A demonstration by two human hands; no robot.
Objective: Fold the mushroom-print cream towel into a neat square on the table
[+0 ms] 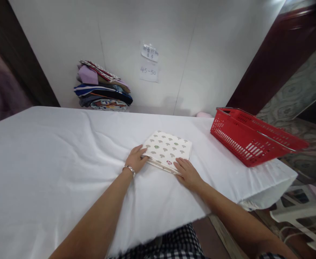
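A folded white cloth (pixel 166 148) lies on the white-covered table in front of me, printed with grey mushroom shapes and a few green and red ones. Several folded layers show along its near edge. My left hand (pixel 136 158), with a silver bracelet at the wrist, grips the near left corner, its fingers along the left side and its thumb at the near edge. At the near right corner, my right hand (pixel 189 174) has its fingers on the top layer and its thumb by the near edge. Both hands hold the cloth down on the table.
A red plastic basket (pixel 251 138) with metal handles stands on the table's right side. Against the wall at the back left is a pile of folded fabrics (pixel 102 88). Handwritten paper signs (pixel 149 72) hang on the wall. A white plastic chair (pixel 303 212) is at the lower right.
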